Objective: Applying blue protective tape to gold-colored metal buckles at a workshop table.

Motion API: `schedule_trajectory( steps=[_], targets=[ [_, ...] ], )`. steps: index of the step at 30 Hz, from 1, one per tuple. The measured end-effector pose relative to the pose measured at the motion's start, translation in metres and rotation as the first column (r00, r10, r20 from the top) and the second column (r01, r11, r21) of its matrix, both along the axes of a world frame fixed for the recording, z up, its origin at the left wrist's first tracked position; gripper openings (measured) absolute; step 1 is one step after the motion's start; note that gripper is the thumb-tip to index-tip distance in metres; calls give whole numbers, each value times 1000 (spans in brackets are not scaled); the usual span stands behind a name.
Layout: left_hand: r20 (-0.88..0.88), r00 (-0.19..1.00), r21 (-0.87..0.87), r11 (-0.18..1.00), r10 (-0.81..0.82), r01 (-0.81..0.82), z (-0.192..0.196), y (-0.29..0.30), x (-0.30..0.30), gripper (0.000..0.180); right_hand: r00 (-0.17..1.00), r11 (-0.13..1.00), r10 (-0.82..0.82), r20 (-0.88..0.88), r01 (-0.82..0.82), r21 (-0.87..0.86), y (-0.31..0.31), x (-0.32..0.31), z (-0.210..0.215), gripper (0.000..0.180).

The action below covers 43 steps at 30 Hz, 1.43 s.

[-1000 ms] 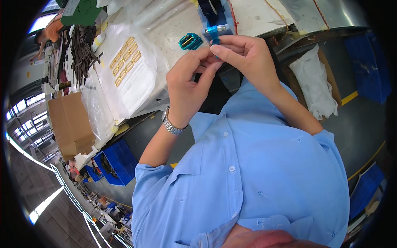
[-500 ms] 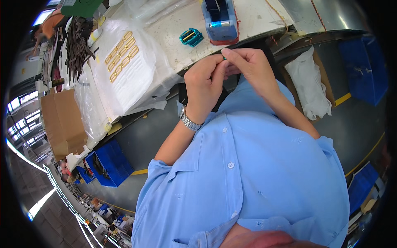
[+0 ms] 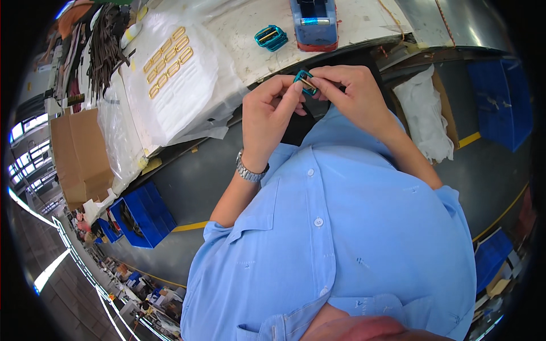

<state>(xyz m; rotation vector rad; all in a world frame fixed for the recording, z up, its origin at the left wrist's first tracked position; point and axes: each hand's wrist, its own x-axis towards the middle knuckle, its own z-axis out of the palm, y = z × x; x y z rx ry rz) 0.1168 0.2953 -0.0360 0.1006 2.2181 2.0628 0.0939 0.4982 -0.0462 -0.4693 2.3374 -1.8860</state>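
Between my two hands is a small rectangular buckle (image 3: 306, 83), teal around its frame with a gold-coloured bar across it. My left hand (image 3: 272, 102), with a metal watch on the wrist, pinches its left side. On its other side, the thumb and fingers of my right hand (image 3: 355, 98) close on it. Just beyond the hands, a few similar teal-edged buckles (image 3: 271, 37) lie bunched on the table. Farther left, gold oblong buckles (image 3: 169, 62) are laid out in rows on white wrapping. Some of my fingertips are hidden behind the held piece.
A blue tape dispenser (image 3: 314, 28) stands on the white worktable (image 3: 244, 59) near its edge. Dark straps (image 3: 105, 51) hang at the far left, above a cardboard sheet (image 3: 82, 156). Blue bins (image 3: 142, 216) sit on the floor, and a box with white wrapping (image 3: 424, 116) is at right.
My hands have moved slightly apart and turned, so the buckle, mostly covered by my fingers before, now shows. The whole view has shifted a little.
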Motion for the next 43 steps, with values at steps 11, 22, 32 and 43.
schedule_trajectory(
  steps=[11, 22, 32, 43],
  targets=[
    [-454, 750, -751, 659, -481, -32, 47, -29, -24, 40, 978, 994, 99, 183, -88, -66, -7, -6, 11, 23],
    [-600, 794, -554, 767, -98, -323, 0, -34, -91, 32, 904, 955, 209, 372, -106, -279, -4, -9, -8, 29],
    [-660, 743, -558, 733, -108, -389, 17, -58, -85, 32, 959, 964, 71, 275, 4, -265, 16, -4, 30, 22],
    [-319, 900, -946, 44, -297, -321, 29, -224, -114, 15, 989, 992, -111, 99, 105, 67, 40, -80, 31, 32]
  ],
)
